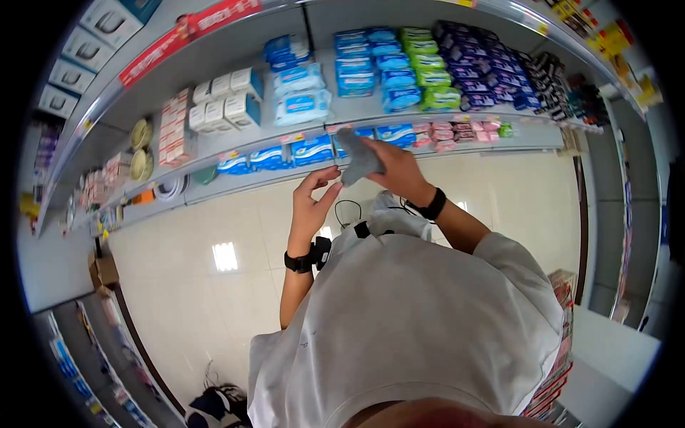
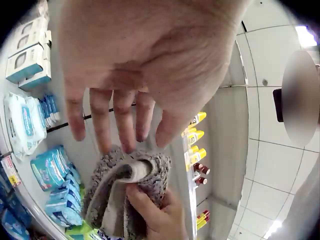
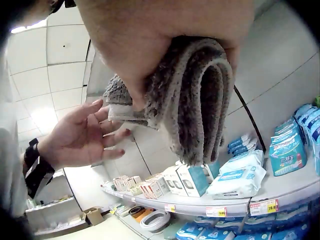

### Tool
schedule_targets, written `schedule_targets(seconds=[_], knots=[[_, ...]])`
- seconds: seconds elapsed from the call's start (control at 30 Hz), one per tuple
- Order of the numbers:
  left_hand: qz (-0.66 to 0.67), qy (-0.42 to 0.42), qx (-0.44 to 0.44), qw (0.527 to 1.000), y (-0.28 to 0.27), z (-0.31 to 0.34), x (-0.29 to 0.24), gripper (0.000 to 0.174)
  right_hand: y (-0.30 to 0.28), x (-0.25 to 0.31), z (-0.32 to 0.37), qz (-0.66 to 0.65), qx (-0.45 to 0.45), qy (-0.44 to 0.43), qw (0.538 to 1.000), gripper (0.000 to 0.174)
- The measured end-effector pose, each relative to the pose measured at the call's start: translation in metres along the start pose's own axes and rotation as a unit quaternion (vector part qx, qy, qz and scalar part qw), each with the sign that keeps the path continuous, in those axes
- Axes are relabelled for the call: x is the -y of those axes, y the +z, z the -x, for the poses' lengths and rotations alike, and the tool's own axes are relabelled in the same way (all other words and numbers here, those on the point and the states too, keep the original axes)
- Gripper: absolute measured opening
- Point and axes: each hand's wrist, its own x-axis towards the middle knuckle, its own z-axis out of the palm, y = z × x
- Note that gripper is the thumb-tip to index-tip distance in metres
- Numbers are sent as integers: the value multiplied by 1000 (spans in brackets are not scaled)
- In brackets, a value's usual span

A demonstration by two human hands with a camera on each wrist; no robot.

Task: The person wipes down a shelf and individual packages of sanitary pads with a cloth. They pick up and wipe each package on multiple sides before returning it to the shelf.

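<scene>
A folded grey plush cloth [image 1: 362,161] hangs in front of the shelf, gripped by my right hand [image 1: 405,172]. In the right wrist view the cloth [image 3: 192,105] shows several thick, fuzzy layers, with my right thumb and fingers pinching them from either side. My left hand [image 1: 312,208] is held up beside it, palm toward the cloth and fingers spread loosely. From the left wrist view, the left fingertips [image 2: 128,145] are right at the cloth's upper edge, and the right thumb [image 2: 142,202] presses into the fold. Nothing is gripped by the left hand.
Wet-wipe packs [image 1: 303,105], blue packs [image 1: 354,68], green packs [image 1: 430,68] and dark purple packs [image 1: 474,68] line the shelf ahead. White boxes [image 1: 242,108] stand further left. Below runs a lower shelf with more blue packs [image 1: 312,151]. A red basket [image 1: 553,389] is behind at the right.
</scene>
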Motion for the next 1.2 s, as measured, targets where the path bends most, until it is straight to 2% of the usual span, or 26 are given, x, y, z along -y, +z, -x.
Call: schedule_targets(seconds=[0.03, 0.13, 0.37, 0.53, 0.73, 0.87, 0.97, 1.0, 1.07, 1.1, 1.2], knots=[[-2, -4, -10, 1000, -6, 0, 1, 34, 1, -2, -1, -3, -13, 43, 999, 72], [7, -45, -65, 997, -25, 5, 9, 30, 9, -12, -12, -22, -39, 29, 999, 73], [44, -97, -211, 972, -83, 37, 40, 25, 49, -37, -53, 4, 7, 11, 1000, 77], [84, -139, -324, 932, -137, 55, 59, 23, 99, -25, -111, -21, 63, -3, 998, 74], [53, -167, -426, 888, -228, 48, 64, 22, 176, -4, -203, -77, 94, -52, 991, 75], [26, -146, -464, 873, -287, 36, 62, 22, 224, 12, -261, -101, 129, -64, 984, 75], [1, -148, -505, 851, -321, 31, 60, 22, 256, 33, -297, -131, 148, -124, 972, 73], [5, -150, -507, 849, -327, 34, 66, 22, 267, 35, -305, -129, 152, -124, 972, 73], [16, -159, -534, 830, -337, 32, 70, 23, 276, 44, -320, -103, 149, -206, 962, 74], [17, -164, -541, 825, -339, 32, 72, 23, 276, 49, -324, -94, 187, -183, 961, 73], [39, -171, -528, 831, -348, 28, 88, 23, 286, 49, -333, -68, 176, -197, 962, 73]])
